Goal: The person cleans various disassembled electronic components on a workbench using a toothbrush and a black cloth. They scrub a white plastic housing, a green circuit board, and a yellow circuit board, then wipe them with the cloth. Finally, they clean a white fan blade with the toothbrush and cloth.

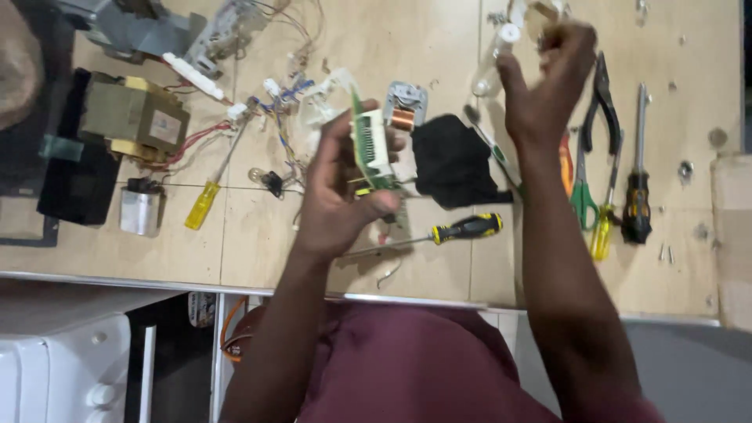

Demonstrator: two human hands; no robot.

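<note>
Fingers of the left hand [341, 188] clamped a green circuit board [370, 149] with a white connector strip, held edge-up above the workbench [439, 47]. Right of the board, the right hand [548, 86] hung raised and blurred, fingers loosely curled, whether around anything I could not tell. A black cloth [453, 160] and a black-and-yellow screwdriver [462, 229] lay just right of the board, a transformer [133, 117] well to its left.

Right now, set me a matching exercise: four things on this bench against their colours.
Things:
1. circuit board in the left hand
2. screwdriver beside the capacitor
3. cloth
4. scissors handles

Colours:
A. black
B. green handles
C. green with a white block
D. yellow handle

Pairs: 1-C, 2-D, 3-A, 4-B
</note>
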